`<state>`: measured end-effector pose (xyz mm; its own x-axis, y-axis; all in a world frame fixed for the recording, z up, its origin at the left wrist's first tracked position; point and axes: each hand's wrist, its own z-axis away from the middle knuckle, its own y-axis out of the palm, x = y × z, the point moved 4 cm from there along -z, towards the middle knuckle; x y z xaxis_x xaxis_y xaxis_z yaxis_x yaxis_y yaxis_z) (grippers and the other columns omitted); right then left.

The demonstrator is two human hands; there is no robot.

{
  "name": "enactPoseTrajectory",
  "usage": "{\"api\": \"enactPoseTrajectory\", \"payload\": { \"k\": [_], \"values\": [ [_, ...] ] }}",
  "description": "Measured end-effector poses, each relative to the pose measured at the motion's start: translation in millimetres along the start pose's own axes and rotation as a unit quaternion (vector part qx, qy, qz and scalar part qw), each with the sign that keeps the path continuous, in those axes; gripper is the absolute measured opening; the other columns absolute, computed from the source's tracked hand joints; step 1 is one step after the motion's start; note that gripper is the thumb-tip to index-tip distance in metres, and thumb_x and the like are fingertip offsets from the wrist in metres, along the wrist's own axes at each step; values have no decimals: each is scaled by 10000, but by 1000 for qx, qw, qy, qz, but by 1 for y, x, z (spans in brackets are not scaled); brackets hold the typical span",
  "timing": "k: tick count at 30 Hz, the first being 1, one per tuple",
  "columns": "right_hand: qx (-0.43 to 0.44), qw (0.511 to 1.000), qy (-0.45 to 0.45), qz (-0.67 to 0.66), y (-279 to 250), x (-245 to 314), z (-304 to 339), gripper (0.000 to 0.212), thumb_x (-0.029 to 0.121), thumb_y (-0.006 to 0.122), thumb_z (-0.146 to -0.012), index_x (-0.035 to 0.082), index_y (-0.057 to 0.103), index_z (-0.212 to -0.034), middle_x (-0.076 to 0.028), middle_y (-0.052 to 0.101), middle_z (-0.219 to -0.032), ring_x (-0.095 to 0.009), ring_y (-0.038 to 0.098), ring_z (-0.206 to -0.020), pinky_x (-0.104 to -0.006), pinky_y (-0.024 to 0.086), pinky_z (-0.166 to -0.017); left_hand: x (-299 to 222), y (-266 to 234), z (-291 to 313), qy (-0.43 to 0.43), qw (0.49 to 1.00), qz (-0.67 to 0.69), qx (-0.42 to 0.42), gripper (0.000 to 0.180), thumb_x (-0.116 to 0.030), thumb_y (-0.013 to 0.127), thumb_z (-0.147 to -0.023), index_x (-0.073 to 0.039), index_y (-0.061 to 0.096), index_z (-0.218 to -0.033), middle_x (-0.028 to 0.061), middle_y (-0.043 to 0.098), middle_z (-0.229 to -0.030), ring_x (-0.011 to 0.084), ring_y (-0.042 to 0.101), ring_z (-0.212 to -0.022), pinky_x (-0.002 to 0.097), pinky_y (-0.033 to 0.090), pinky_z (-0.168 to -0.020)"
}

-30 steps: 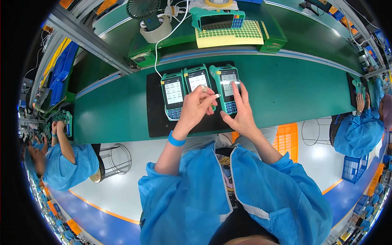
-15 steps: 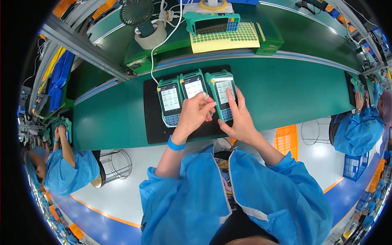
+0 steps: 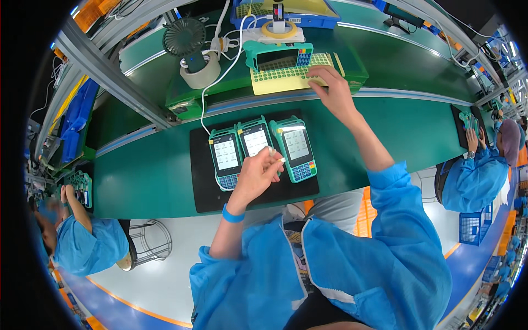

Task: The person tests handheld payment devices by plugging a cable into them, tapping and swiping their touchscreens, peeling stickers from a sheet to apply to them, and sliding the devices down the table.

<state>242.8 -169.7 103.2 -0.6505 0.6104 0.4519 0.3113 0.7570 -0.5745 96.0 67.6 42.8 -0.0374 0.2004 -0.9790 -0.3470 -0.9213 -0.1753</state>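
Three green handheld payment terminals (image 3: 297,148) with lit screens and blue keypads lie side by side on a black mat (image 3: 203,201). My left hand (image 3: 257,175) is closed in front of the middle one, covering its lower part. A small white tip shows at its fingertips, apparently the end of the white cable (image 3: 204,113) that runs down beside the left terminal. My right hand (image 3: 334,92) reaches over the right part of a yellow sheet of round green stickers (image 3: 269,85). Its thumb and fingers are bent and apart; whether they touch the sheet I cannot tell.
Another green terminal (image 3: 278,58) rests on its side on the sheet, atop a green raised stand (image 3: 357,74). A small fan (image 3: 185,38) stands in a tape roll (image 3: 201,74). A metal post (image 3: 118,77) slants at the left. Co-workers sit at both ends of the bench.
My right hand has left the right terminal and moved up and away to the sticker sheet. My left hand stays closed by the middle terminal. The whole view has shifted slightly.
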Motion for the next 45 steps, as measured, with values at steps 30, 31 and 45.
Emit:
{"api": "enactPoseTrajectory", "payload": {
  "k": [30,31,45],
  "values": [
    [231,968,79,-55,26,51,30,110,46,642,-916,-30,653,-995,-191,648,-1062,-379,654,-941,-410,526,-819,-25,56,-25,218,948,-148,-179,135,-104,667,-987,-15,566,-979,139,707,-777,253,694,-589,349,513,-514],
    [224,970,79,-43,28,51,30,105,48,644,-912,-29,647,-984,-193,640,-1044,-391,653,-934,-427,527,-810,-26,56,-25,219,948,-149,-179,135,-104,667,-987,-15,566,-979,139,707,-777,253,694,-589,349,513,-514],
    [80,988,123,-51,27,73,49,436,123,765,-895,-20,526,-1231,-221,635,-1204,-372,659,-1109,-434,548,-918,-3,28,-10,61,992,40,-107,132,-109,651,-993,9,591,-997,107,701,-724,152,670,-561,289,513,-516]
  ]
}}
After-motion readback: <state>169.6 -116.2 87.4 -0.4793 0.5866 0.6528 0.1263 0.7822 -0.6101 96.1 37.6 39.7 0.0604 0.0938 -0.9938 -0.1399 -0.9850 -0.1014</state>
